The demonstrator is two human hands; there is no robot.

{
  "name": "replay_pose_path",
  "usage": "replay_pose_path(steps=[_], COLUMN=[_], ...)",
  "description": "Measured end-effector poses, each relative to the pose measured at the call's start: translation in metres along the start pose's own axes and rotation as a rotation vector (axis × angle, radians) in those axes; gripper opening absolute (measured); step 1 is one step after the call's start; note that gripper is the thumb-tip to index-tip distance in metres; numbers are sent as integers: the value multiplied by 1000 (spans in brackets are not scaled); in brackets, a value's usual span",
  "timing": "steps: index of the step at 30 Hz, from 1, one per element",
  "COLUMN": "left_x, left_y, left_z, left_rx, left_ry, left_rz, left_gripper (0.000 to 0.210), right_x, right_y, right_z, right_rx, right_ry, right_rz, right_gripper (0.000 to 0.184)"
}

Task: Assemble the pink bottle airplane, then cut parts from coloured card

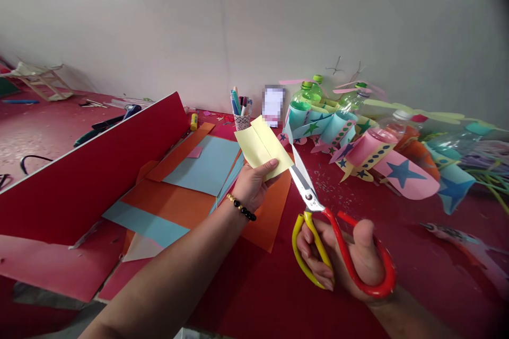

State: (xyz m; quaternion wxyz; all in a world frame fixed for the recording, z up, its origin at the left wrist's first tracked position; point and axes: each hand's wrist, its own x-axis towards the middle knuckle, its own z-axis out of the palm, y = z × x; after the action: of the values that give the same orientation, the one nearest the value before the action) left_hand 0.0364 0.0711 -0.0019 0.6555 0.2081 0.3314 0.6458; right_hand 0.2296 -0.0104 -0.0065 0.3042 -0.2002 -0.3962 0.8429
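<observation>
A folded piece of yellow paper (264, 143) is pinched in my left hand (256, 183), thumb on top, with a crease running across it. My right hand (342, 254) grips a pair of scissors (308, 196) with one yellow and one red handle loop. The blades are spread and point up and away, close to the right edge of the yellow paper. Below my left hand lie orange paper (170, 202) and light blue paper (204, 164) in overlapping sheets.
Bottle planes with paper wings, such as a pink one (371, 145), line the back right. A pen cup (242, 121) and a phone (273, 106) stand by the wall. A red board (99, 169) rises at left; pliers (457, 238) lie at right.
</observation>
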Motion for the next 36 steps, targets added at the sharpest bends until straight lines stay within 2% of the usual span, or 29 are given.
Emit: replay_pose_path(steps=[10,15,20,27,29,33,34,36], left_x=[0,0,0,2,5,9,9,5], left_y=[0,0,1,4,6,12,14,16], left_z=[0,0,-1,-3,-6,-8,-8,-5], left_rx=[5,18,19,44,68,239,274,289], left_ry=[0,-9,-22,-92,-52,257,257,100], left_rz=[1,-6,-2,-14,57,412,440,352], left_gripper=[63,55,55,41,43,48,45,37], right_x=[-1,0,0,0,0,-1,-1,-4], right_y=[7,11,14,12,11,11,11,14], right_z=[1,1,2,4,4,0,-2,-7], right_rx=[98,118,82,-12,-87,-241,-290,-374], right_ry=[-1,-10,19,44,82,165,182,202], right_rz=[-13,-23,-35,-47,-75,-134,-147,-156], right_gripper=[82,77,75,74,75,74,73,71])
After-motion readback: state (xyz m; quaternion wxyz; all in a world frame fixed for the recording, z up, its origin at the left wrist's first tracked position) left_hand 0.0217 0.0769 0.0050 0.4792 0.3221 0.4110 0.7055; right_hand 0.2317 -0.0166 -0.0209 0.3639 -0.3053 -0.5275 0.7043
